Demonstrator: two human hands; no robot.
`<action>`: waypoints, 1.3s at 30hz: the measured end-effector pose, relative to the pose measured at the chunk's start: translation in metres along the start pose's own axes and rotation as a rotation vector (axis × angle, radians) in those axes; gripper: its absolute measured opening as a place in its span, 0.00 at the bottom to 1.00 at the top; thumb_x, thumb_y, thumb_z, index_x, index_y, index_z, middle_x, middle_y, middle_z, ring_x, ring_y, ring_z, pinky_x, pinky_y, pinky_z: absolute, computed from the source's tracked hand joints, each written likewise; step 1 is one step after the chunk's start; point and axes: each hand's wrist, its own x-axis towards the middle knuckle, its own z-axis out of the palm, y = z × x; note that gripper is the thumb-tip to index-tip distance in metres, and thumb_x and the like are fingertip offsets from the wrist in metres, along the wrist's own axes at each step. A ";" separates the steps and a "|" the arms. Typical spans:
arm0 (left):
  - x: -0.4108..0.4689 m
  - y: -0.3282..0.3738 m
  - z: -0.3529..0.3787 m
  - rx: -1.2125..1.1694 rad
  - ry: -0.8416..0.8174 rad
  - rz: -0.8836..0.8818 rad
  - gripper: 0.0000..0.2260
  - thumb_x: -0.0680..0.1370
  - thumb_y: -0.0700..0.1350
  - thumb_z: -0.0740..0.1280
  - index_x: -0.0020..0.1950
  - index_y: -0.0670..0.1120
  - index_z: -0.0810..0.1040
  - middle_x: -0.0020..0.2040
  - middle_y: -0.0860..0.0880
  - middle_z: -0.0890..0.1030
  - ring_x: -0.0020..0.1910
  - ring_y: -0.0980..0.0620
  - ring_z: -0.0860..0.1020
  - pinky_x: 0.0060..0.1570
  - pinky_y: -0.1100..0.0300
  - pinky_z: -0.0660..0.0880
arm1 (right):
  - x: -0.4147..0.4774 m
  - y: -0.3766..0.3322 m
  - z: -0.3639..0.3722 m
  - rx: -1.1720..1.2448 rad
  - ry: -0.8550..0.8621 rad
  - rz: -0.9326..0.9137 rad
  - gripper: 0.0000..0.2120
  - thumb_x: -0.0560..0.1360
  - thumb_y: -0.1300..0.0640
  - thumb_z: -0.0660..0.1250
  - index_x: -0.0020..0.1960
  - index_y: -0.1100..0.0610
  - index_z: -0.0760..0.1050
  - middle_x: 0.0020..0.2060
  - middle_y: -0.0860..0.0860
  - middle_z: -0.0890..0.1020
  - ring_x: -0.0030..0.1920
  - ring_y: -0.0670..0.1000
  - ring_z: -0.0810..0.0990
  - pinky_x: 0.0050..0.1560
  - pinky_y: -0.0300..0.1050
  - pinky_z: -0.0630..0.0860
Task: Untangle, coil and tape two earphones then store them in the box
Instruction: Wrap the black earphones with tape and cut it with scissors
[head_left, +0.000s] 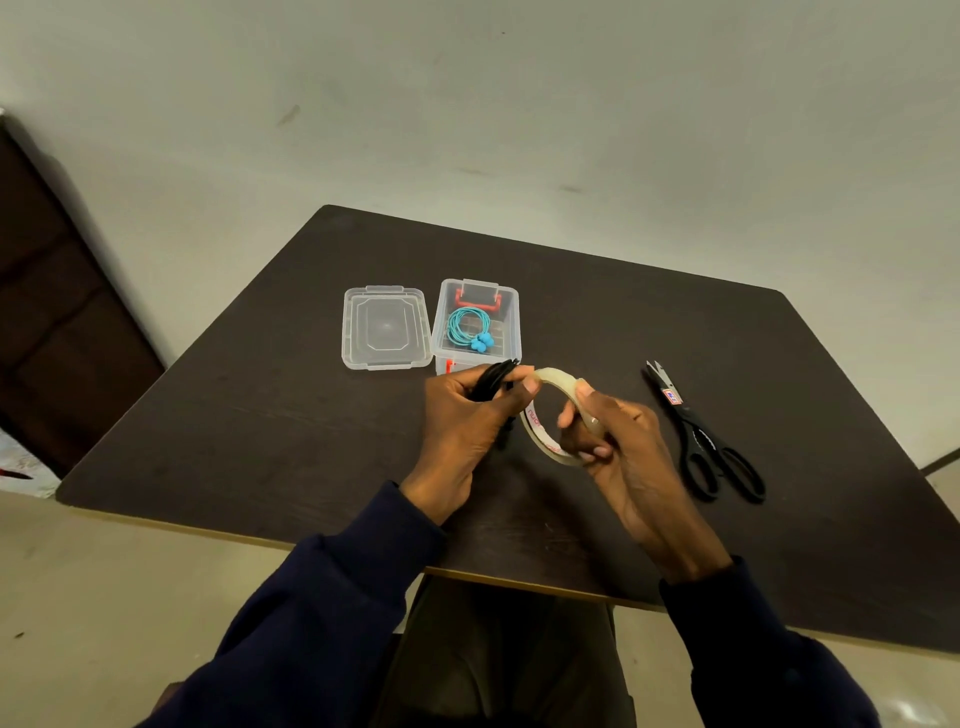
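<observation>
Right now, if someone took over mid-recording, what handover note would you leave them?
Left hand grips the coiled black earphone; right hand holds the tape roll beside it.
Done: blue earphone lies coiled in the open box; lid lies beside it.
Left: tape the black coil, put it in the box. Scissors lie right of the hands.
</observation>
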 end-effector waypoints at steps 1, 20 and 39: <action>0.000 0.000 0.000 0.002 -0.005 -0.001 0.08 0.72 0.41 0.77 0.49 0.49 0.86 0.45 0.51 0.87 0.48 0.53 0.85 0.46 0.63 0.81 | 0.001 -0.001 0.001 -0.007 0.021 0.022 0.21 0.80 0.49 0.63 0.37 0.63 0.79 0.21 0.49 0.62 0.26 0.48 0.59 0.34 0.40 0.65; 0.004 -0.005 -0.004 -0.005 0.006 -0.097 0.07 0.71 0.40 0.77 0.46 0.50 0.85 0.43 0.50 0.87 0.48 0.47 0.85 0.51 0.46 0.83 | 0.008 0.014 -0.001 0.071 -0.183 0.022 0.19 0.83 0.57 0.57 0.53 0.69 0.81 0.26 0.47 0.64 0.30 0.46 0.60 0.33 0.37 0.65; 0.009 0.007 -0.019 0.217 -0.243 0.149 0.09 0.70 0.39 0.78 0.49 0.44 0.85 0.43 0.49 0.86 0.44 0.52 0.83 0.48 0.57 0.82 | 0.007 -0.001 -0.020 -0.066 -0.274 0.019 0.20 0.76 0.57 0.58 0.50 0.71 0.82 0.28 0.61 0.72 0.32 0.57 0.70 0.38 0.45 0.74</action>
